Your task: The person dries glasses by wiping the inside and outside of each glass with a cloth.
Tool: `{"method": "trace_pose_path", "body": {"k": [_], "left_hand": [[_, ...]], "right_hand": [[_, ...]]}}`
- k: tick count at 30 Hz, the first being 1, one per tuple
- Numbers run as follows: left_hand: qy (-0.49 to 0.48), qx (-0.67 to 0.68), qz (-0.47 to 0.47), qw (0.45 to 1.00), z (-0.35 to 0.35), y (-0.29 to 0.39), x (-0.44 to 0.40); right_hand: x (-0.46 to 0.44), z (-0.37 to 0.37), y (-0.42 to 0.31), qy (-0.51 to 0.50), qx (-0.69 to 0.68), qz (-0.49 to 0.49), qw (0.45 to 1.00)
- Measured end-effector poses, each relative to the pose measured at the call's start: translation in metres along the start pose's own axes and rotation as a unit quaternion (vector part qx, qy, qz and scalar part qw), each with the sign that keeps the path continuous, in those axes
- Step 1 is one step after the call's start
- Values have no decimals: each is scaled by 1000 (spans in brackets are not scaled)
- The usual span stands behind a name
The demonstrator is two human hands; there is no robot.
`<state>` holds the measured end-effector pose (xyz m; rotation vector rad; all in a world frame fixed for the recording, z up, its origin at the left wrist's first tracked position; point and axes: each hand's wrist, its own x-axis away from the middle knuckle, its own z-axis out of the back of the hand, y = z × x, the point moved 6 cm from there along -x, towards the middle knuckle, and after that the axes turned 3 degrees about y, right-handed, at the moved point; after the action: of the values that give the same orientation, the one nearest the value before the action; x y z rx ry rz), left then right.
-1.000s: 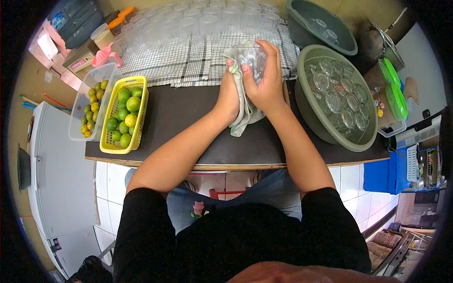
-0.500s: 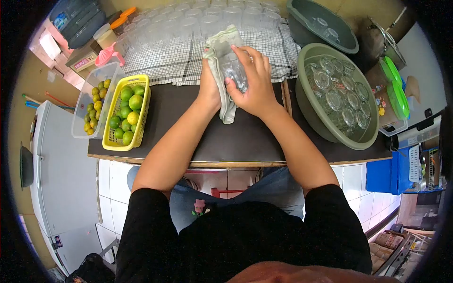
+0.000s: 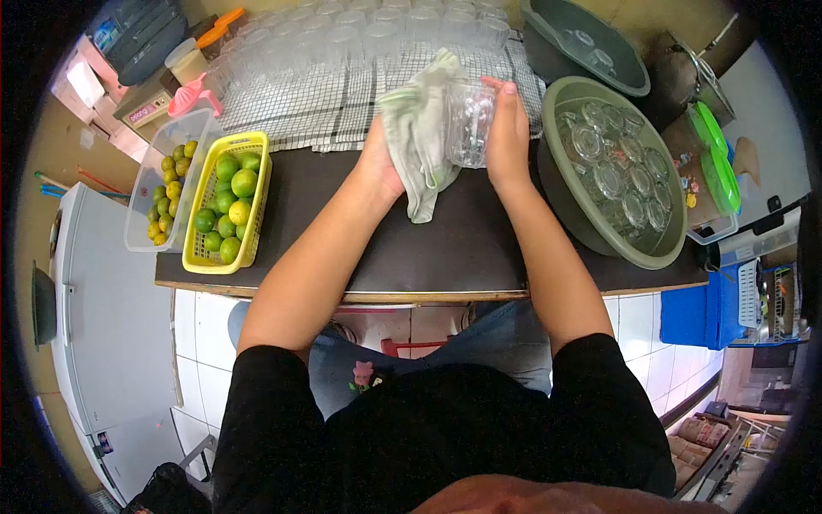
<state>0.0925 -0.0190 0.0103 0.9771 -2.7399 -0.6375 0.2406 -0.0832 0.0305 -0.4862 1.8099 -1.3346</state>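
Note:
A clear glass [image 3: 469,124] is held above the dark table, in my right hand [image 3: 509,141], whose fingers are round its right side. On its left, my left hand [image 3: 379,158] holds a pale green-white cloth [image 3: 417,128] that hangs down over the fingers and touches the glass. The cloth hides most of the left fingers. Behind both hands lies a checkered cloth [image 3: 300,111] with rows of upturned glasses [image 3: 342,43] on it. To the right of my right hand stands a green-grey basin [image 3: 550,171] full of wet glasses [image 3: 609,180].
At the left of the table [image 3: 411,257] are a yellow basket [image 3: 195,248] of limes and a clear box [image 3: 141,231] of small citrus fruits. A second dark basin [image 3: 548,60] stands at the back right. Green-lidded containers [image 3: 719,180] are at the right edge.
My right hand has moved right and turned, so the glass now stands more upright and shows beside the cloth. The cloth has opened out and covers more of my left hand.

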Motion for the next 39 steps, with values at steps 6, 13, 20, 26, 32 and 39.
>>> {"method": "trace_pose_path", "body": {"k": [6,13,20,26,32,39], "left_hand": [[3,-120,10,993,-2,-23,-9],[42,-216,-116,969,-2,-38,0],[29,-278,-126,952,8,-56,0],[46,-106,-122,986,-1,8,-2],[-1,6,-65,998,20,30,-15],[45,-100,-49,993,8,14,-6]], "right_hand": [[-4,1,14,5,-2,-44,999],[4,-2,-1,31,152,118,981],[12,-6,-33,100,242,307,915],[-1,-7,8,-93,-49,-31,994],[17,-29,-21,-107,133,144,975],[31,-35,-20,-108,38,177,978]]}}
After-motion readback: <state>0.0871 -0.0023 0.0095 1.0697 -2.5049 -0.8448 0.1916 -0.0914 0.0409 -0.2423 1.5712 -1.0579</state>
